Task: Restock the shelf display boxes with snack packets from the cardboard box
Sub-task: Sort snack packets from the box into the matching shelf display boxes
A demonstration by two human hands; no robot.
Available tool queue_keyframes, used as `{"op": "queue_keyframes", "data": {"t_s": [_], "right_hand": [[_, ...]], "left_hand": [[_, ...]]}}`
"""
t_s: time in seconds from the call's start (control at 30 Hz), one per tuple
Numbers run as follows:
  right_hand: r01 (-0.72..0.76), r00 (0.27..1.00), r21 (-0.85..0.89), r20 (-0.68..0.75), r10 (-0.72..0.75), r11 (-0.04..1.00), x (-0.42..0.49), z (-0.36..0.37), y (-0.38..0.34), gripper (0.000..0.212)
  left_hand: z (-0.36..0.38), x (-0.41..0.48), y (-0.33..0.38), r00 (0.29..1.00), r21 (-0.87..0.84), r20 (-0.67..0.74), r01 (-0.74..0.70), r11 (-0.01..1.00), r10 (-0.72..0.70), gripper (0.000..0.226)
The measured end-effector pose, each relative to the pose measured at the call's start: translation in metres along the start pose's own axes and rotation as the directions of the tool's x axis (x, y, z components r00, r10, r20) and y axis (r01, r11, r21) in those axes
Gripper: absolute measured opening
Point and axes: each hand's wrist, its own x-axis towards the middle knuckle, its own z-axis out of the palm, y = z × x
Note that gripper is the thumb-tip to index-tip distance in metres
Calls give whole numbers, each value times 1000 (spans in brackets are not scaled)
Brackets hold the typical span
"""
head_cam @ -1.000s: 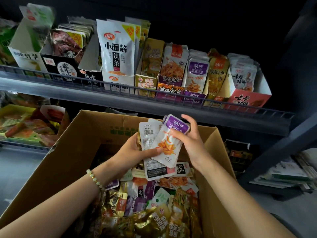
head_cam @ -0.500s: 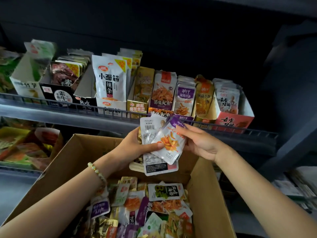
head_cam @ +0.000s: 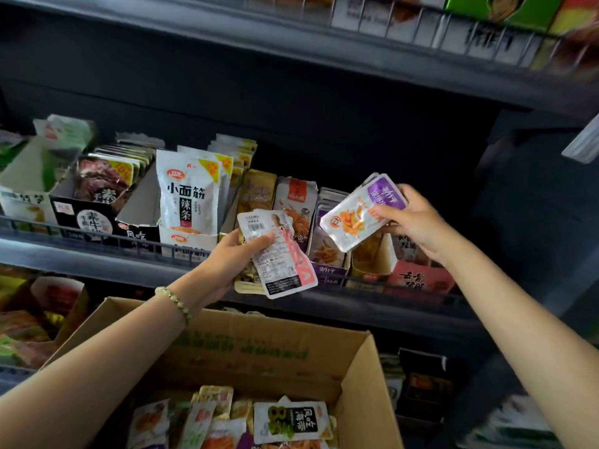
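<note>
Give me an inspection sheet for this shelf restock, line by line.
Surface: dark shelf with a wire rail, display boxes in a row.
Job's things: cardboard box below, loose packets inside; purple packet held up at the shelf.
Clutter: nothing seen.
Hands: left hand grips a packet stack; right hand pinches the purple packet.
Cables: nothing seen.
Surroundings: upper shelf above; more goods at lower left.

I can't make out the blurred goods (head_cam: 505,17) on the top shelf (head_cam: 291,43); the bottom edge cuts off the cardboard box (head_cam: 252,351).
</note>
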Motion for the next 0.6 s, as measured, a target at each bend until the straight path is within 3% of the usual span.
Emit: {"op": "queue_keyframes", "data": {"t_s": [0.13, 0.3, 0.47, 0.6], "right_hand": [[66, 997, -364, 51, -51, 929, 32, 7, 10, 37], [178, 963, -539, 268, -33, 823, 42, 32, 28, 54], [240, 969, -642, 207, -137, 728, 39, 41, 51, 61], [281, 942, -778, 111, -316, 562, 29, 43, 47, 64]], "left_hand": [[-2, 13, 4, 999, 51, -7, -49, 997, 49, 12], [-3, 18, -1, 999, 91, 22, -36, 995, 35, 17], [-2, 18, -8, 999, 65, 37, 1, 998, -3, 19], [5, 17, -12, 999, 31, 41, 2, 1000, -3, 24]]}}
